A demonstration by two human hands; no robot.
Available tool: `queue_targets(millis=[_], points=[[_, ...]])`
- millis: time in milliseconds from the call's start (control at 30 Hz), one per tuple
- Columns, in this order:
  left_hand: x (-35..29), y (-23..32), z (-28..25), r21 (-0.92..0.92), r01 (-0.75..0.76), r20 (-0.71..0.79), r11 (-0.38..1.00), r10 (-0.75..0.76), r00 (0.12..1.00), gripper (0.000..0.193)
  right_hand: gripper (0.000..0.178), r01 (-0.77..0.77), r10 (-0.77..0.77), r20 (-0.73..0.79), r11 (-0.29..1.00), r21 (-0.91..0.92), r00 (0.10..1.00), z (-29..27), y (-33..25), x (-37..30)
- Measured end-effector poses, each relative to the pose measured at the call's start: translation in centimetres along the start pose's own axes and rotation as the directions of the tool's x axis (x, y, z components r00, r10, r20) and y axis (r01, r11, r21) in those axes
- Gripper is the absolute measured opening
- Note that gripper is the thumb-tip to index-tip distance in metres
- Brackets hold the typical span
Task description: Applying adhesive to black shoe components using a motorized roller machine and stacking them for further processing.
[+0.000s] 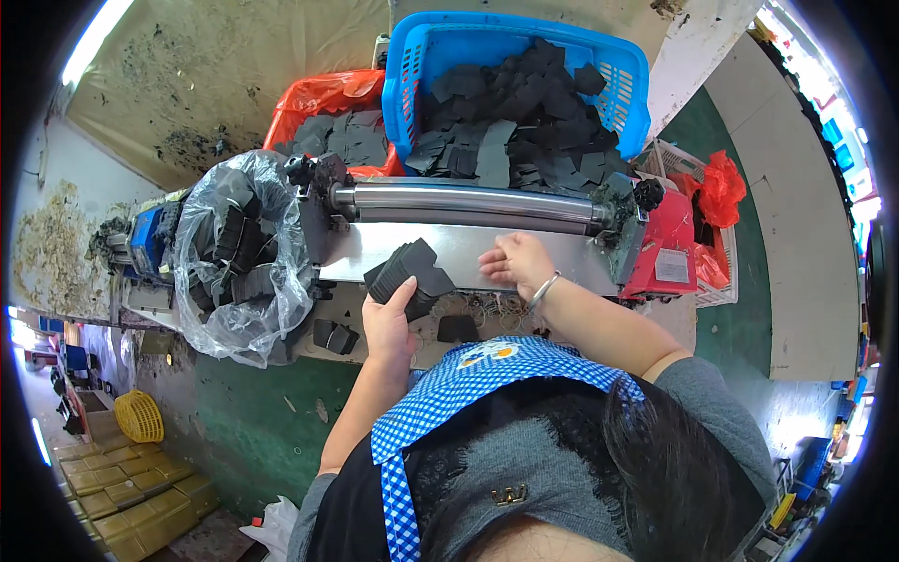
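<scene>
My left hand grips a fanned stack of thin dark grey cut pieces, thumb on top, at the near edge of a shiny metal plate. Over the same plate, farther right, my right hand has its fingers loosely bent and apart, with nothing visible in them. Behind the plate runs a steel roller, part of a machine with a red housing at its right end. More dark pieces and a single piece lie on the surface in front of me.
A blue plastic basket full of dark pieces stands behind the roller, beside a red bag of similar pieces. To the left hangs a clear plastic bag with more. A white crate with red bags stands right. Yellow-brown packages lie at lower left.
</scene>
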State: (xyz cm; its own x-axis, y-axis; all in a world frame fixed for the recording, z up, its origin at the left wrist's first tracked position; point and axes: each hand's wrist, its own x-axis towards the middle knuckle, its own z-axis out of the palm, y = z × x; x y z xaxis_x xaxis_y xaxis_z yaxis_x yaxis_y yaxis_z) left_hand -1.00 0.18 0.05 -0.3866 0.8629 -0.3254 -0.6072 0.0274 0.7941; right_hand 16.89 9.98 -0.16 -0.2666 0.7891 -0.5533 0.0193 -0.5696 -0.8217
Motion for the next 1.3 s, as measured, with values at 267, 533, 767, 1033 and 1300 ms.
queue_targets(millis=[267, 533, 767, 1033, 1300], points=[[-0.3, -1.2, 0.7, 0.039, -0.012, 0.082, 0.999, 0.009, 0.997, 0.023, 0.025, 0.434, -0.317, 0.338, 0.825, -0.362, 0.886, 2.7, 2.0, -2.3], [-0.5, -1.0, 1.0, 0.071, -0.013, 0.098, 0.997, 0.006, 0.995, 0.023, 0.023, 0.581, -0.492, 0.309, 0.706, -0.406, 0.814, 2.9, 1.5, -3.5], [-0.3, -1.0, 1.1, 0.08, -0.113, 0.09, 0.99, 0.105, 0.99, 0.024, 0.022, 0.47, -0.413, 0.238, 0.836, -0.285, 0.879, 2.5, 2.5, -2.3], [0.2, -0.1, 0.4, 0.04, -0.07, 0.03, 0.997, 0.069, 0.997, 0.028, 0.022, -0.071, 0.106, -0.108, 0.957, 0.283, 0.989, -1.3, 0.3, 2.3], [-0.4, -1.1, 0.8, 0.031, 0.025, 0.051, 0.999, -0.026, 0.998, 0.025, 0.023, 0.611, -0.433, 0.431, 0.597, -0.52, 0.791, 2.0, 1.8, -1.5]])
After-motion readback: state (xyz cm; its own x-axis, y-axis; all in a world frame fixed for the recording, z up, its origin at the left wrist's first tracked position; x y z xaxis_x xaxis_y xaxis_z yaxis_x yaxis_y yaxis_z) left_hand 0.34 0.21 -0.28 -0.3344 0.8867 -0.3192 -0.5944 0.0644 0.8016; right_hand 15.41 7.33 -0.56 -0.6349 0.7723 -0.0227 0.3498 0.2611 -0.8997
